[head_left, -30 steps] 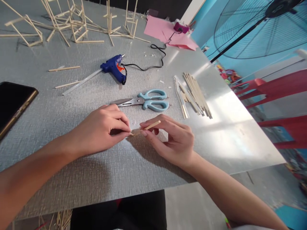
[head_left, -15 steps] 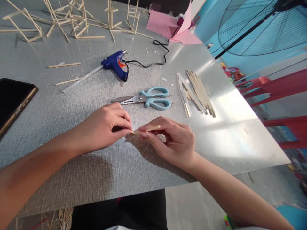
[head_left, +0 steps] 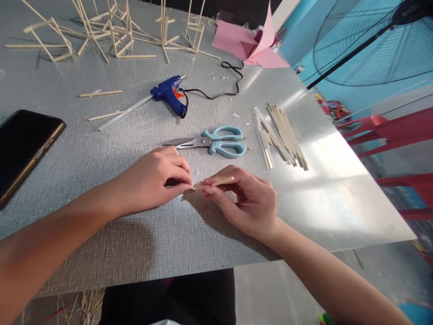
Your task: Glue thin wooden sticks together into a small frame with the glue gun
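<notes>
Between finger and thumb my right hand (head_left: 245,198) pinches a thin wooden stick (head_left: 223,181), whose pale end points up to the right. Just left of it, my left hand (head_left: 165,174) pinches a narrow wooden piece at the thumb tip; whether this is the same stick or a second one I cannot tell. Both hands are low over the table, close together. Scissors (head_left: 213,141) with light blue handles lie just beyond them, blades toward my left fingers. Farther back rests a blue glue gun (head_left: 169,94) with a clear glue stick (head_left: 126,113) in its rear.
A bundle of wooden sticks (head_left: 286,135) lies right of the scissors. Stick frames (head_left: 118,36) stand along the back. A phone (head_left: 29,149) is at left, pink paper (head_left: 233,40) at the back. The black cord (head_left: 216,95) trails behind the glue gun.
The whole view has shifted slightly, so things appear a little farther right and lower. Both hands keep their pinching hold, with hardly any movement relative to the table.
</notes>
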A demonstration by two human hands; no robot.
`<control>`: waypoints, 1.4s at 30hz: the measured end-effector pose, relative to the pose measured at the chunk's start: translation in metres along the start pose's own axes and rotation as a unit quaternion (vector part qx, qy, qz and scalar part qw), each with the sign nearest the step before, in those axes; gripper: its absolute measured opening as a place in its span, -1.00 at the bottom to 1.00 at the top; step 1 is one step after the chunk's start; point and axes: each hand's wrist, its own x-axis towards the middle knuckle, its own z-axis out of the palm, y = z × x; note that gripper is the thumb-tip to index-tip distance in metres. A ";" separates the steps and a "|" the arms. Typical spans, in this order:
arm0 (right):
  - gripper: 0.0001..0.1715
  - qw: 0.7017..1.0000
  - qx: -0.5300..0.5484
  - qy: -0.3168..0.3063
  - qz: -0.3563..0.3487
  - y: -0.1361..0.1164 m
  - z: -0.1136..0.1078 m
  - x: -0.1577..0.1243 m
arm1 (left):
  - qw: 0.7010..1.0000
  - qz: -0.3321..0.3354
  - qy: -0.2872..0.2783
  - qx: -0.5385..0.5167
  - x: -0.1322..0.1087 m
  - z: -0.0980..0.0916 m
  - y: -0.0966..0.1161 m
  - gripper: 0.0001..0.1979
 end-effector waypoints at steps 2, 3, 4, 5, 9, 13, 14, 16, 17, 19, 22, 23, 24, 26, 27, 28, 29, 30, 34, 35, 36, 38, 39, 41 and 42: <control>-0.87 0.999 0.029 0.012 0.027 0.000 -0.001 0.001 | 1.000 0.001 0.005 -0.007 -0.001 0.000 0.002 -0.90; -0.87 0.997 0.056 0.018 0.051 0.000 -0.002 0.002 | 1.000 0.004 0.009 -0.010 -0.001 -0.001 0.003 -0.90; -0.89 0.992 0.090 0.023 0.081 0.001 -0.003 0.004 | 1.000 0.009 0.013 -0.010 -0.002 -0.001 0.004 -0.84; -0.91 0.984 0.130 0.027 0.115 0.001 -0.005 0.005 | 1.000 0.017 0.018 -0.006 -0.002 -0.002 0.006 -0.77; -0.94 0.932 0.277 0.033 0.231 0.003 -0.011 0.014 | 0.992 0.092 0.052 0.069 -0.002 -0.003 0.013 -0.70; -0.85 0.887 0.359 0.031 0.287 0.005 -0.013 0.019 | 0.964 0.177 0.128 0.154 -0.002 -0.003 0.018 -0.91; -0.83 0.880 0.370 0.032 0.296 0.005 -0.013 0.020 | 0.958 0.186 0.144 0.161 -0.002 -0.003 0.019 -0.93; -0.81 0.870 0.383 0.030 0.310 0.006 -0.013 0.020 | 0.952 0.193 0.169 0.166 -0.003 -0.002 0.021 -0.94; -0.80 0.866 0.388 0.029 0.315 0.007 -0.013 0.020 | 0.950 0.195 0.178 0.168 -0.004 -0.002 0.021 -0.93; -0.78 0.861 0.396 0.022 0.319 0.008 -0.012 0.020 | 0.944 0.200 0.195 0.176 -0.006 0.000 0.021 -0.91; -0.77 0.858 0.407 0.000 0.314 0.008 -0.013 0.019 | 0.937 0.196 0.221 0.185 -0.008 0.001 0.021 -0.88; -0.77 0.859 0.408 -0.005 0.310 0.008 -0.013 0.019 | 0.937 0.188 0.228 0.187 -0.009 0.001 0.021 -0.89; -0.76 0.862 0.406 -0.005 0.305 0.008 -0.014 0.019 | 0.938 0.174 0.233 0.188 -0.010 0.000 0.022 -0.90; -0.75 0.871 0.396 0.000 0.290 0.008 -0.015 0.019 | 0.948 0.121 0.234 0.181 -0.011 -0.003 0.026 -0.92; -0.74 0.876 0.392 0.004 0.282 0.008 -0.015 0.019 | 0.954 0.083 0.233 0.171 -0.010 -0.005 0.029 -0.89; -0.74 0.880 0.388 0.006 0.273 0.008 -0.015 0.019 | 0.958 0.042 0.237 0.154 -0.010 -0.008 0.033 -0.85; -0.74 0.884 0.386 0.006 0.264 0.008 -0.015 0.019 | 0.961 0.003 0.246 0.129 -0.009 -0.011 0.037 -0.81; -0.74 0.886 0.385 0.006 0.257 0.008 -0.015 0.019 | 0.962 -0.034 0.256 0.095 -0.008 -0.014 0.040 -0.78; -0.72 0.903 0.373 0.016 0.214 0.009 -0.013 0.018 | 0.948 -0.165 0.237 -0.136 -0.001 -0.022 0.047 -0.72; -0.69 0.912 0.360 0.019 0.195 0.009 -0.012 0.018 | 0.937 -0.192 0.205 -0.205 0.000 -0.023 0.047 -0.70; -0.66 0.924 0.343 0.021 0.170 0.009 -0.012 0.017 | 0.922 -0.215 0.171 -0.272 0.002 -0.022 0.045 -0.68; -0.61 0.948 0.295 0.019 0.119 0.008 -0.011 0.016 | 0.884 -0.247 0.101 -0.384 0.002 -0.021 0.041 -0.66; -0.61 0.959 0.268 0.020 0.093 0.007 -0.012 0.015 | 0.864 -0.257 0.073 -0.427 0.002 -0.019 0.039 -0.66; -0.63 0.975 0.215 0.023 0.051 0.005 -0.012 0.013 | 0.832 -0.273 0.032 -0.483 0.001 -0.015 0.037 -0.67; -0.67 0.981 0.189 0.024 0.033 0.004 -0.013 0.012 | 0.820 -0.280 0.018 -0.498 0.000 -0.013 0.036 -0.68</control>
